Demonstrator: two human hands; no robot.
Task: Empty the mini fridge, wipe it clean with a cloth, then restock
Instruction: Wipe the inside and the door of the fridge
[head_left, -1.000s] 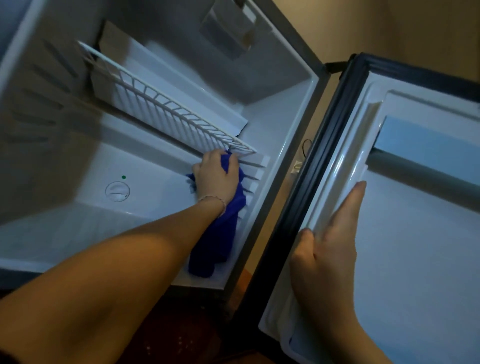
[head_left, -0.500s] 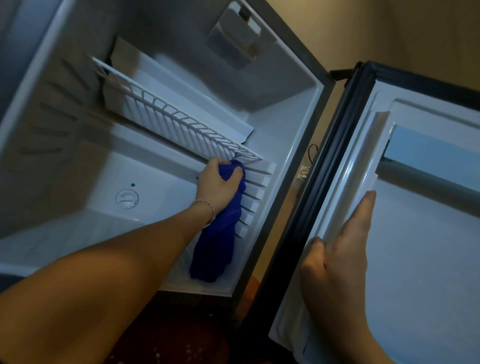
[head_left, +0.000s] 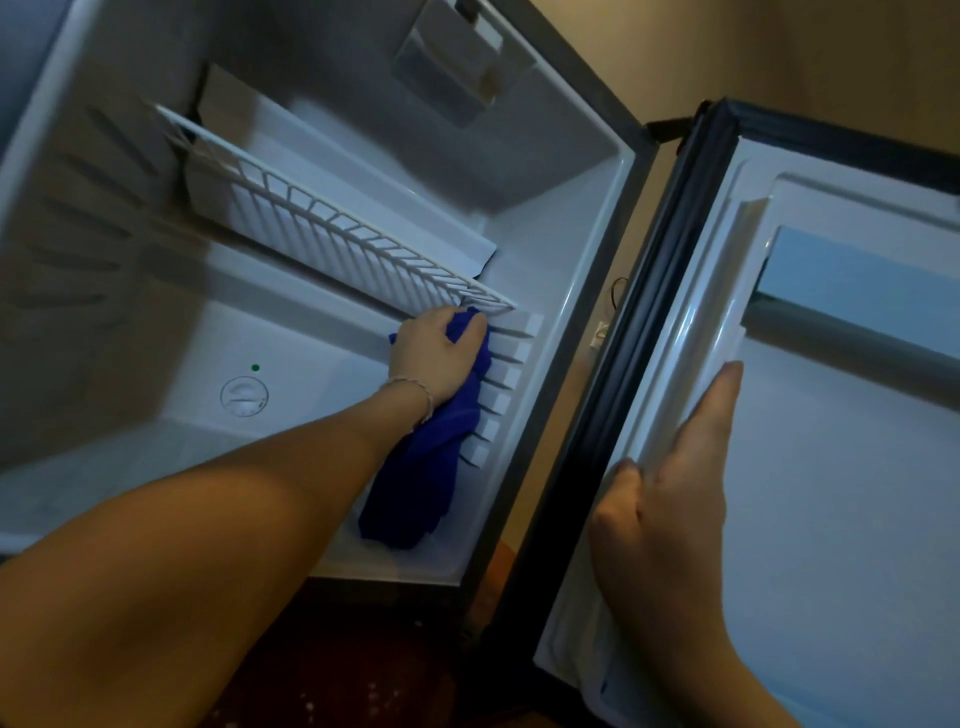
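- The left hand (head_left: 439, 358) grips a bunched blue cloth (head_left: 431, 467) and presses it on the fridge's (head_left: 561, 270) right inner wall, just under the right end of the wire shelf (head_left: 332, 228). Fingers are curled round the top of the cloth; the rest hangs down to the fridge floor.
- Compared with a second ago, the hand has crept a little up and to the right along the ridged shelf slots (head_left: 506, 384), now touching the shelf's underside. The cloth's tail trails along.
- Judgement: the fridge looks emptied, so this is the wiping stage, working on the right wall; restocking is not yet begun.
- The right hand (head_left: 670, 499) holds the open door (head_left: 831, 467) by its inner rim as before, fingers nearly straight along the moulding, thumb hooked over the near edge.
- Around: a round dial (head_left: 244, 396) with a small green dot (head_left: 255, 368) on the back wall to the left, a light housing (head_left: 457, 67) on the ceiling, the black door seal (head_left: 639, 332) between cavity and door.
- In the way: the wire shelf sits in place, so the wall above it and the slots behind it are harder to reach; the ridges may snag the cloth.
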